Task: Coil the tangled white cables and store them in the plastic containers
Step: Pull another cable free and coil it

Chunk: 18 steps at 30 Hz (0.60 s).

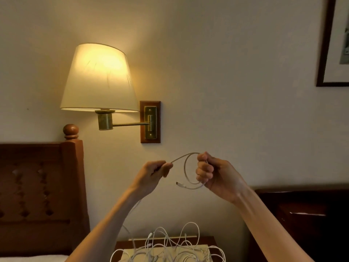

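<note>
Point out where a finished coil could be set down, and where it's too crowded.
Little free room shows. The nightstand top is crowded: the cable tangle covers most of it, leaving a bare strip at its left back corner. The dark cabinet top at right looks bare. Both hands, left and right, hold a cable above.

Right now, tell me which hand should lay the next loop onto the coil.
Left. The right hand is closed round the loop already formed in the white cable, so it should probably hold. The left hand pinches the free run leading to the tangled pile and can feed it across.
</note>
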Motion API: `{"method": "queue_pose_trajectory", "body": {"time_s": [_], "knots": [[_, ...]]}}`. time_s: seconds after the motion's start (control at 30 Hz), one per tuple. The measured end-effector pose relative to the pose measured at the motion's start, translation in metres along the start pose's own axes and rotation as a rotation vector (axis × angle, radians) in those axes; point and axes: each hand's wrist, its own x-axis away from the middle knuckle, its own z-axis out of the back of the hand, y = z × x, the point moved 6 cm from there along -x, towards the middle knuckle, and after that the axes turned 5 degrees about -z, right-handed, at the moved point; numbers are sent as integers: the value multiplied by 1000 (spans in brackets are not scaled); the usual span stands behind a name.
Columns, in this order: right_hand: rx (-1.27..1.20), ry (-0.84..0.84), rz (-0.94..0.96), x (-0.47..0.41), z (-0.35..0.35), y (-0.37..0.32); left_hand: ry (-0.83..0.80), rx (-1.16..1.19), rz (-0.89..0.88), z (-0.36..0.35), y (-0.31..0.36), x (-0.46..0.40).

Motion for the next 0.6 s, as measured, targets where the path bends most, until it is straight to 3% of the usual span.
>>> {"method": "queue_pose_trajectory", "body": {"time_s": [0.07,0.17,0.33,0.47,0.6], "knots": [[-23,32,9,-1,3,-9,-17,55,80,-1,-20,11],[-71,109,56,-1,14,-29,-73,-41,138,2,-45,28],[53,98,16,4,13,-36,101,-247,206,24,-43,30],[336,182,101,0,-4,-32,-319,-534,113,-10,24,18],[650,289,281,0,-25,-29,-446,-548,-88,-33,87,14]]}}
